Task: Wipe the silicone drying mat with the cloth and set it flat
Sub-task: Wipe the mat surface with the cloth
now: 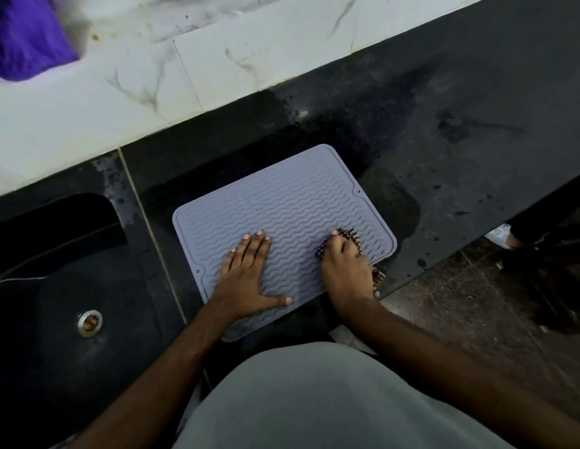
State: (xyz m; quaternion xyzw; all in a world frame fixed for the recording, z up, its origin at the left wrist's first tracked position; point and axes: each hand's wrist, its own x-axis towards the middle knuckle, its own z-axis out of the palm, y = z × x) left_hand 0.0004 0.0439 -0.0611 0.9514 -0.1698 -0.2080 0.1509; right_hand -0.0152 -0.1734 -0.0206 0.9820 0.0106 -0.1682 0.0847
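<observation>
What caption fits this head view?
Left hand steadies the mat; right hand wipes with the cloth.

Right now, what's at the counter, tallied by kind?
Hands: 2, left hand flat on the mat, right hand pressing the cloth
Silicone mat: 1, grey
Checked cloth: 1
Sink: 1, black
Purple item: 1, blurred
Total: 6

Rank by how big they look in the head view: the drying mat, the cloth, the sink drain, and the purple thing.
1. drying mat
2. purple thing, cut off by the frame
3. cloth, mostly hidden under the right hand, so unsure
4. sink drain
</observation>
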